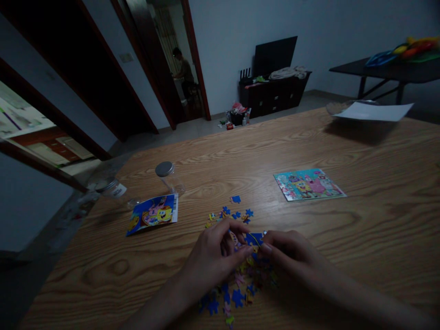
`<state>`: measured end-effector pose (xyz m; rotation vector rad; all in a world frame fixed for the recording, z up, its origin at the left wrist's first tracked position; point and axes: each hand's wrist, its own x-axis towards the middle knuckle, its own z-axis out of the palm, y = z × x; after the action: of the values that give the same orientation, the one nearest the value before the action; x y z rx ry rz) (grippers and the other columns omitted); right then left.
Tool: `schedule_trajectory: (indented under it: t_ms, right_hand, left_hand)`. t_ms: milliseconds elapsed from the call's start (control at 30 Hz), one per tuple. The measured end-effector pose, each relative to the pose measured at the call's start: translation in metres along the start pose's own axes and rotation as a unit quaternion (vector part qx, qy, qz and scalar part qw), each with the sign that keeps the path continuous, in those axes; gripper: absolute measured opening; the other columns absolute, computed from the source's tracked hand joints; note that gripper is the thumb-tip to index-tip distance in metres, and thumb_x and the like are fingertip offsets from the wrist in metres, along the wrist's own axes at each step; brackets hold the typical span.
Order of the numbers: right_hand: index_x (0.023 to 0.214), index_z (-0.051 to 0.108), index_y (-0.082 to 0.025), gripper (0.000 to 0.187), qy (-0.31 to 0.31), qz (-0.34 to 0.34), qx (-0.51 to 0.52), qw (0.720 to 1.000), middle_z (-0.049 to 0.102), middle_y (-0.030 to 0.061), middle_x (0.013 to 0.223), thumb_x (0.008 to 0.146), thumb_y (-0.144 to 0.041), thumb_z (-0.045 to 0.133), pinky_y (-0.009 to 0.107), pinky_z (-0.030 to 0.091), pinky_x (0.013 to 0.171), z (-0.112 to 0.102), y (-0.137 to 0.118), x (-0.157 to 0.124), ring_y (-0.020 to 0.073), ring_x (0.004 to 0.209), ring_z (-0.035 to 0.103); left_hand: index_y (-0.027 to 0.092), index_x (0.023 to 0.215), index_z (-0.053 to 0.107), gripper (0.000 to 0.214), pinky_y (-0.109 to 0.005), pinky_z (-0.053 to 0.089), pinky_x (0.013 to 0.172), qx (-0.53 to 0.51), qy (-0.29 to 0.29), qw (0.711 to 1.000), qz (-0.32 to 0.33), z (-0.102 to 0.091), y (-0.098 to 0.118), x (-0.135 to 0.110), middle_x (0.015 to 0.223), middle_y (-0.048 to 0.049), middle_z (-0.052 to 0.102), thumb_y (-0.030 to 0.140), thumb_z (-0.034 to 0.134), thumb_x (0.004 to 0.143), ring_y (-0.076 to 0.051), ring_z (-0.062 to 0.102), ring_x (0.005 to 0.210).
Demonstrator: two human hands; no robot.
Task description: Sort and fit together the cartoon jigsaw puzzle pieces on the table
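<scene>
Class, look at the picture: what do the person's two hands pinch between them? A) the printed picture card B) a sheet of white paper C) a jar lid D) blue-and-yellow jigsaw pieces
D: the left hand and the right hand meet on the blue-and-yellow jigsaw pieces above the wooden table.

Lidded jars [168, 176], dark cabinet [273, 97] (cluttered top)

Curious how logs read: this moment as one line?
left hand: on blue puzzle piece | right hand: on same piece | around: loose jigsaw pieces
</scene>
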<state>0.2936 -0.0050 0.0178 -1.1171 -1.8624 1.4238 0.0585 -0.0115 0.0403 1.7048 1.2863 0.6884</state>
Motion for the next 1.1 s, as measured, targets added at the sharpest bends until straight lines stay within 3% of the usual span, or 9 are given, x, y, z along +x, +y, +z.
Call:
schedule_trajectory:
  t_ms: [200,333,567,900,1100]
  right_hand:
    - [0.081,0.069,-0.022,0.049,0.008,-0.011,-0.023,1.0,0.064,0.0027,0.076,0.105,-0.059,0.049,0.031,0.048,0.068,0.0,-0.001,-0.001,0.0186,0.073,0.06]
    - [0.073,0.062,-0.022,0.05,0.023,0.002,-0.056,0.998,0.06,0.0013,0.069,0.105,-0.058,0.047,0.03,0.046,0.063,-0.002,-0.001,0.0,0.0184,0.067,0.058]
    - [0.071,0.061,-0.024,0.055,0.026,0.005,-0.099,0.995,0.064,0.0029,0.068,0.106,-0.061,0.042,0.031,0.048,0.062,-0.003,-0.001,-0.001,0.0212,0.067,0.061]
    - [0.073,0.058,-0.023,0.05,-0.011,-0.052,-0.153,0.987,0.065,0.0014,0.068,0.111,-0.049,0.037,0.03,0.044,0.06,0.0,0.011,-0.001,0.018,0.062,0.062]
    - [0.078,0.058,-0.023,0.039,-0.011,-0.154,-0.233,0.96,0.063,-0.0009,0.067,0.111,-0.033,0.041,0.027,0.039,0.055,-0.018,0.016,0.005,0.0136,0.056,0.058]
  left_hand:
    - [0.027,0.113,0.073,0.019,-0.027,0.046,0.068,0.027,0.02,0.999,0.042,-0.002,0.0,0.0,0.096,0.001,0.071,0.031,0.078,0.095,-0.015,0.063,0.075]
    - [0.027,0.113,0.073,0.02,-0.027,0.046,0.068,0.044,0.052,0.995,0.074,-0.007,-0.003,0.003,0.093,0.0012,0.064,0.031,0.079,0.095,-0.015,0.06,0.074]
    - [0.024,0.111,0.075,0.019,-0.025,0.043,0.064,0.083,0.125,0.986,0.072,-0.027,-0.03,0.022,0.086,0.0032,0.052,0.031,0.08,0.093,-0.013,0.052,0.068]
    - [0.025,0.113,0.076,0.021,-0.025,0.04,0.064,0.116,0.155,0.98,0.045,-0.037,-0.051,0.031,0.08,0.0038,0.054,0.033,0.076,0.094,-0.014,0.052,0.066]
    - [0.02,0.11,0.076,0.02,-0.026,0.039,0.064,0.139,0.19,0.971,0.034,-0.047,-0.06,0.041,0.076,0.0032,0.054,0.029,0.076,0.092,-0.017,0.054,0.068]
